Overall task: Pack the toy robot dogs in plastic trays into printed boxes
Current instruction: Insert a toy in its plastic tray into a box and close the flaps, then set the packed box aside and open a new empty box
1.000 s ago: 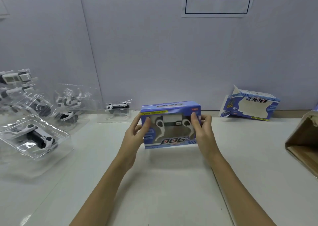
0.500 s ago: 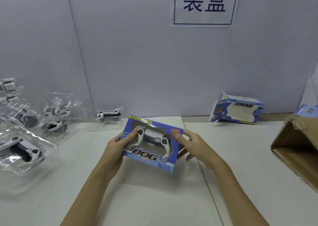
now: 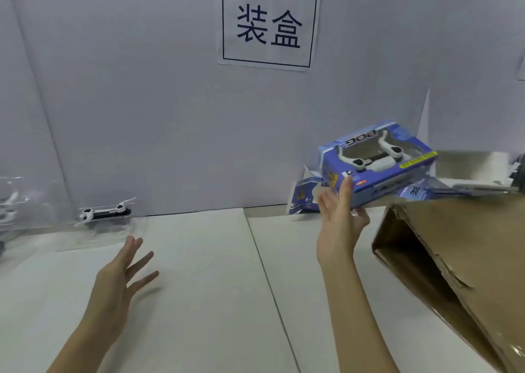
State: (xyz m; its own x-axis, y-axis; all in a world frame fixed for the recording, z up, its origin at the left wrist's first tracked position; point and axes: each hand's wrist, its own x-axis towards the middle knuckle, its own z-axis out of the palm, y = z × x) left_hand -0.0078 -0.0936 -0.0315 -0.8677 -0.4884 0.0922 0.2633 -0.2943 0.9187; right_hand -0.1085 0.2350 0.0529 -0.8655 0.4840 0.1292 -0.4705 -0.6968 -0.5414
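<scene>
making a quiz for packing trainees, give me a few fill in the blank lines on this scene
1. The packed blue box is held up by the ____ hand.
2. The left hand hovers over the white table with its fingers ____.
3. The brown ____ carton lies open at the right.
4. Through the box window shows a white toy ____.

Missing words: right; spread; cardboard; dog
</scene>
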